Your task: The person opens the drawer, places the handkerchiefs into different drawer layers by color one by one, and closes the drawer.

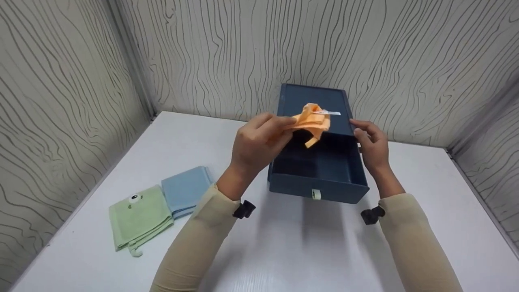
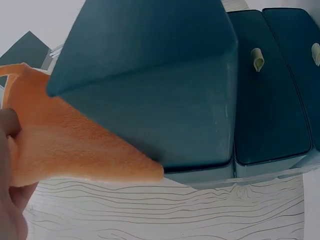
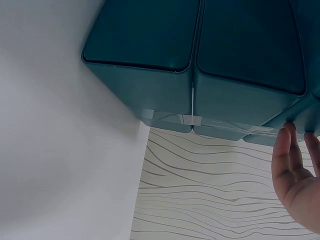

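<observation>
My left hand [image 1: 259, 138] pinches an orange folded towel [image 1: 312, 123] between thumb and fingers, above the pulled-out top drawer [image 1: 284, 184] of a dark teal drawer unit [image 1: 314, 96]. A hanging loop and a white label stick out from the cloth. In the left wrist view the same towel [image 2: 75, 145] overlaps the drawer's side. My right hand [image 1: 374, 146] rests its fingertips against the right side of the unit, near its top edge. Seen from the right wrist, its fingers [image 3: 281, 155] are fairly straight and touch the upper section.
On the white table to the left lie a folded green towel [image 1: 142, 221] with an eye decoration and a folded blue towel [image 1: 186, 188] beside it. Lower closed drawers [image 2: 272, 100] with pale pull tabs sit beneath the extended one. A wood-patterned wall [image 1: 211, 52] stands behind.
</observation>
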Tool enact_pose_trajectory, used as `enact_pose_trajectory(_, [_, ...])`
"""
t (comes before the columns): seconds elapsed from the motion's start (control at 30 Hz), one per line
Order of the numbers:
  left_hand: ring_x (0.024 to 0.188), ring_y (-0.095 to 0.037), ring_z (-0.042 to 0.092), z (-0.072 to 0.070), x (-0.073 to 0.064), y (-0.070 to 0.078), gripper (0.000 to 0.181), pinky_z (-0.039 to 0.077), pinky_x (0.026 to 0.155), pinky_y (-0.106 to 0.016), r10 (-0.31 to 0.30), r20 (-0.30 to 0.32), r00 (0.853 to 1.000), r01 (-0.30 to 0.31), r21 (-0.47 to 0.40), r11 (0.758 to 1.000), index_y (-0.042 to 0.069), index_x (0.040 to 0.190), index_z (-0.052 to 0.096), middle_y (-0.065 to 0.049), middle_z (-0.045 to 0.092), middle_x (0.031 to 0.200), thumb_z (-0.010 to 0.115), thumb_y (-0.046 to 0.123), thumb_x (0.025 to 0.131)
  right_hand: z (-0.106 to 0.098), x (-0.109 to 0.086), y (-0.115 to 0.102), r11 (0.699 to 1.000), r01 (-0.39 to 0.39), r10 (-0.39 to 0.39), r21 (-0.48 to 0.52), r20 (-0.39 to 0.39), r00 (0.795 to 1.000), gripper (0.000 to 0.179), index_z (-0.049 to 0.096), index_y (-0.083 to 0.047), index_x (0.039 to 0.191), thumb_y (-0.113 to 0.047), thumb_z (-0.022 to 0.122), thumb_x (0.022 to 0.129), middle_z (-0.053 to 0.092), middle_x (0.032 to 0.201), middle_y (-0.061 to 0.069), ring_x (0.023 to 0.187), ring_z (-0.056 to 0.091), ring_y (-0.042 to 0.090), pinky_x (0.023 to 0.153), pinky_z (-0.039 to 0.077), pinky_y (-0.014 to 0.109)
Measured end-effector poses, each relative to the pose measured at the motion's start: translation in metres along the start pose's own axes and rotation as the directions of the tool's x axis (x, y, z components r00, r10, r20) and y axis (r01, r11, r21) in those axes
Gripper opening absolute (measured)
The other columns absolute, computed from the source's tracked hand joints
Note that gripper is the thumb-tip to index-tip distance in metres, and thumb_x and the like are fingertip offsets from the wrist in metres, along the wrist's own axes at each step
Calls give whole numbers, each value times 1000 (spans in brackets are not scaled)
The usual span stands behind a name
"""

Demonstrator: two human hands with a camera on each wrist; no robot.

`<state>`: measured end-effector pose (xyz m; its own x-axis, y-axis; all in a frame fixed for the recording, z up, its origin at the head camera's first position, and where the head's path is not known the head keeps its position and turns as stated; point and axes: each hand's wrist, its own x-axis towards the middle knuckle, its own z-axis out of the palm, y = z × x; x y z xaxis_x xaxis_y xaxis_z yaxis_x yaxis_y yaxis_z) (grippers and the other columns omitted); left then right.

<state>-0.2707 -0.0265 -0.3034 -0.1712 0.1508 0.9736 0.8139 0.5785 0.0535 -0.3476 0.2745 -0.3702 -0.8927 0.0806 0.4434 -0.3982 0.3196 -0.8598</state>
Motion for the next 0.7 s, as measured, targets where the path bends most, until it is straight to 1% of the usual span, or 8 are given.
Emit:
enact_pose_trajectory(0.17, [64, -11, 59, 7, 3, 4, 12, 52, 62, -17, 65, -17, 998, -65, -1, 998, 11, 90, 73, -2, 64, 73, 69, 4, 81, 0, 0, 1, 1000, 11, -11, -7, -2, 1000, 32, 63, -6, 124, -22, 53, 97, 63, 103, -14, 81, 66, 2, 57, 51, 17])
enact_pose_trajectory(0.27, [66, -10, 60, 10, 4, 6, 11, 53, 64, -16, 89, -21, 996, -89, 1, 996, 12, 89, 73, -1, 64, 74, 68, 5, 81, -1, 0, 0, 1000, 13, -13, -13, -1, 1000, 32, 63, -7, 124, -22, 53, 97, 63, 103, -14, 81, 66, 1, 58, 52, 17])
enact_pose_trajectory(0.5, [67, -10, 61, 16, 4, 10, 8, 53, 65, -16, 100, -19, 995, -100, -7, 995, 13, 89, 72, -1, 64, 74, 68, 8, 84, -1, 0, 1, 999, 14, -13, -33, 2, 1000, 32, 63, -8, 124, -23, 52, 97, 62, 105, -14, 84, 67, 0, 61, 53, 18])
enact_pose_trajectory(0.7, [67, -10, 61, 22, 3, 13, 8, 53, 64, -17, 108, 29, 994, -109, 6, 994, 15, 90, 73, 0, 64, 73, 69, 10, 84, 0, 1, -1, 998, -2, 2, -58, 3, 1000, 34, 62, -6, 126, -16, 49, 97, 58, 110, -19, 84, 65, -2, 61, 53, 17])
